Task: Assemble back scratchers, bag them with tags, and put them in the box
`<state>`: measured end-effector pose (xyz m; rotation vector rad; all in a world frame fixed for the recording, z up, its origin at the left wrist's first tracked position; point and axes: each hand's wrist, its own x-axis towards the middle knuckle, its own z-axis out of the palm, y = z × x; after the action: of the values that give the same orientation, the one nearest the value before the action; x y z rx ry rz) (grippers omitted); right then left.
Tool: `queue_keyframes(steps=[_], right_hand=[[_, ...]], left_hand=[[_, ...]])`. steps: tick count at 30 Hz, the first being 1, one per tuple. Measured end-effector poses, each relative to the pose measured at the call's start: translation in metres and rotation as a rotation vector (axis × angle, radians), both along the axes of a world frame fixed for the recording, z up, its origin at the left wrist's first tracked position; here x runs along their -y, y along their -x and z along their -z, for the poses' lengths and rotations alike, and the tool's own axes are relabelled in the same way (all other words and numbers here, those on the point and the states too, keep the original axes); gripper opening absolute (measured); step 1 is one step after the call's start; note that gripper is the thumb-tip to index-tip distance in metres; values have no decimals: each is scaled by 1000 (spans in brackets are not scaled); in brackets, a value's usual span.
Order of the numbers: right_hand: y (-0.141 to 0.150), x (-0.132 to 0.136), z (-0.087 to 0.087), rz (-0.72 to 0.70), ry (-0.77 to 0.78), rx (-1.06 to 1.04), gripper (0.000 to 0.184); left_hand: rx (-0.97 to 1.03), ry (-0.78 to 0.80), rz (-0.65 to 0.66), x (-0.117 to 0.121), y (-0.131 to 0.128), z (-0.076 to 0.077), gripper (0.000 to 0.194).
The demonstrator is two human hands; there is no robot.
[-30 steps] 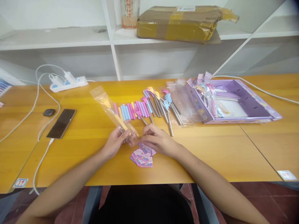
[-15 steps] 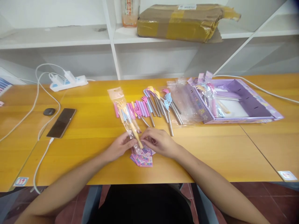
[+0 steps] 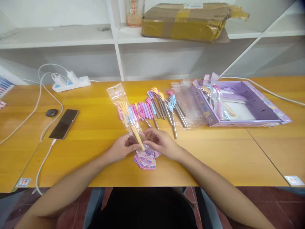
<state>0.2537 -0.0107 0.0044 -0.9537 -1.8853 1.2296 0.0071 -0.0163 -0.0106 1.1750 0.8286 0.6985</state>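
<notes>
My left hand (image 3: 124, 147) is closed around the lower part of a clear plastic bag (image 3: 116, 92). Inside the bag lies a yellow back scratcher (image 3: 137, 135), tilted, with its hand-shaped head away from me. My right hand (image 3: 163, 143) pinches the bag's right edge near the handle end; its fingertips are partly hidden. Beneath both hands sits a small pile of printed cards (image 3: 146, 160). Just beyond are a row of coloured handle sleeves (image 3: 145, 110) and several loose back scratchers with metal rods (image 3: 164, 106).
Flat clear bags (image 3: 187, 105) lie beside a purple display box (image 3: 250, 122) holding bagged scratchers. At left are a phone (image 3: 64, 124) on a cable, a black mouse-like object (image 3: 51, 112) and a power strip (image 3: 73, 83). A taped carton (image 3: 183, 24) rests on the shelf.
The bagged back scratcher has swung right and turned more upright, over the row of sleeves. My left hand moved right with it, and my right hand has come against the bag's edge.
</notes>
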Motion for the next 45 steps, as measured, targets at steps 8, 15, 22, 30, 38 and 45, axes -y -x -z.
queue_keyframes(steps=[8,15,22,30,38,45], right_hand=[[9,3,2,-75,472,-230,47],[4,2,-5,-144,562,-285,45],[0,19,-10,-928,925,-111,49],[-10,8,-19,-564,432,67,38],[-28,-11,-10,-85,-385,614,41],[-22,-9,-5,-96,-321,579,25]], left_hand=[[7,-49,3,2,-1,0,51],[47,-56,81,3,2,-3,45],[143,65,-356,-10,8,-5,48],[-48,2,-361,-14,9,-5,42],[-241,-64,-141,-8,9,-10,68],[-119,38,-86,-5,1,-15,60]])
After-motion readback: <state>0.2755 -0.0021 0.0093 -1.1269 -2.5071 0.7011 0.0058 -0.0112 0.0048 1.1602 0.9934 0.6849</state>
